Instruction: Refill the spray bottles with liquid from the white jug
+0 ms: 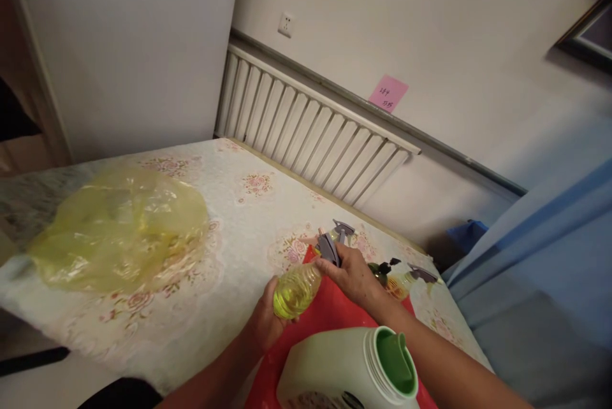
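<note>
My left hand (264, 323) is wrapped round the body of a small clear spray bottle (296, 288) filled with yellow-green liquid, tilted on its side. My right hand (351, 275) grips the bottle's grey trigger spray head (328, 248) at the neck. Both hands hover over a red plastic bag (329, 313) lying on a table with a floral cloth (229, 230). A second grey spray head (343, 229) shows just behind the one I hold.
A large white jug (335, 371) with an open green spout stands close in front. Other bottles with yellow liquid (399, 281) and a dark pump (388, 265) lie right of my hand. A crumpled yellow plastic bag (119, 224) lies at left. Radiator (306, 129) and blue curtain (549, 269) behind.
</note>
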Demonstrator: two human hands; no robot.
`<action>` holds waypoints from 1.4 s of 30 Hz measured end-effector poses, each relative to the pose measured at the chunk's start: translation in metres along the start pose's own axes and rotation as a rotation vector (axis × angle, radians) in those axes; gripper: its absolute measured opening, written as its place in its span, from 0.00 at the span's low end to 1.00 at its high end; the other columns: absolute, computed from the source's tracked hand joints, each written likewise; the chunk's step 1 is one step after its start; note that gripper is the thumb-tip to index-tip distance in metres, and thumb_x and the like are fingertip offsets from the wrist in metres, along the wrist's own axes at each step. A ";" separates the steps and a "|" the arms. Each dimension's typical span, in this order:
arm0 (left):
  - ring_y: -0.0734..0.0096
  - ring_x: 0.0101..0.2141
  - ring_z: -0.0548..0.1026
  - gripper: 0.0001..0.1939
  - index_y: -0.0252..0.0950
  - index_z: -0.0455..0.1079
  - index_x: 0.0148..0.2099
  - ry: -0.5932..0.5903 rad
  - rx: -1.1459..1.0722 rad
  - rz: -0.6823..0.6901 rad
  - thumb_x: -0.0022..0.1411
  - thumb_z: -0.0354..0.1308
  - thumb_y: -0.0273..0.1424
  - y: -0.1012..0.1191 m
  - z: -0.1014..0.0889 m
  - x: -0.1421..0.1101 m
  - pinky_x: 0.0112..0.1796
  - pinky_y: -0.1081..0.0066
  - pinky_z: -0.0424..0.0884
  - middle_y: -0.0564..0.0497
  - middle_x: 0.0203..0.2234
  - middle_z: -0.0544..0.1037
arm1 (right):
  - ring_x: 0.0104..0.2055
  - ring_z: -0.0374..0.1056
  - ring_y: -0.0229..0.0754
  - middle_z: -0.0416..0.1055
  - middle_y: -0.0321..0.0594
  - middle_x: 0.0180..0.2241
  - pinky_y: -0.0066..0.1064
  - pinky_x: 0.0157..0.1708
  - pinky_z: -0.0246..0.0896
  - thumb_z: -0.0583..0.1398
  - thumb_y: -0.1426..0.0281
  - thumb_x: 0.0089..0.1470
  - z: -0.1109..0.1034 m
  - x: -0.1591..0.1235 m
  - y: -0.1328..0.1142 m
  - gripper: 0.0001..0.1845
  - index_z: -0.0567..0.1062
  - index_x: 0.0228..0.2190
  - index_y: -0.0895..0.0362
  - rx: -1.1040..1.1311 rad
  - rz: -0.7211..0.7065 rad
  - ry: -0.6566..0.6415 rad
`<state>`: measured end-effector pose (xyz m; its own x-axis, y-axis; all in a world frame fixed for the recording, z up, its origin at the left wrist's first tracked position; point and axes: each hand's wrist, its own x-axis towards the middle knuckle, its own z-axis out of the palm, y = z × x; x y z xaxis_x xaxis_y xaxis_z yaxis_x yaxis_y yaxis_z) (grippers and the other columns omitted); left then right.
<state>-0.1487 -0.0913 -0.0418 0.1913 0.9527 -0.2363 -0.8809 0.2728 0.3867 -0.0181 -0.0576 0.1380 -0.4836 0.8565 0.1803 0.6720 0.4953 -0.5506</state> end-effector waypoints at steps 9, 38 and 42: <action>0.66 0.20 0.76 0.25 0.29 0.74 0.45 -0.224 0.058 -0.259 0.64 0.52 0.48 0.007 -0.007 0.004 0.15 0.74 0.63 0.45 0.24 0.79 | 0.34 0.60 0.40 0.67 0.35 0.31 0.28 0.35 0.56 0.60 0.61 0.56 -0.014 -0.002 -0.002 0.11 0.74 0.35 0.56 0.113 -0.069 -0.196; 0.64 0.19 0.78 0.23 0.27 0.74 0.46 -0.333 0.115 -0.421 0.65 0.50 0.42 0.025 -0.009 0.006 0.11 0.76 0.64 0.43 0.25 0.81 | 0.29 0.57 0.38 0.63 0.31 0.25 0.27 0.30 0.53 0.65 0.54 0.49 -0.028 -0.007 -0.004 0.19 0.71 0.26 0.56 0.170 -0.012 -0.393; 0.66 0.18 0.76 0.20 0.29 0.74 0.46 -0.394 0.129 -0.432 0.65 0.52 0.41 0.027 -0.002 -0.001 0.13 0.74 0.66 0.43 0.26 0.80 | 0.32 0.63 0.40 0.68 0.35 0.29 0.28 0.34 0.57 0.63 0.53 0.53 -0.033 -0.012 -0.011 0.19 0.74 0.29 0.56 0.103 -0.136 -0.441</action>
<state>-0.1735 -0.0849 -0.0335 0.6884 0.7231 -0.0573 -0.6325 0.6371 0.4406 -0.0012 -0.0685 0.1690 -0.7705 0.6304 -0.0944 0.5374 0.5628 -0.6281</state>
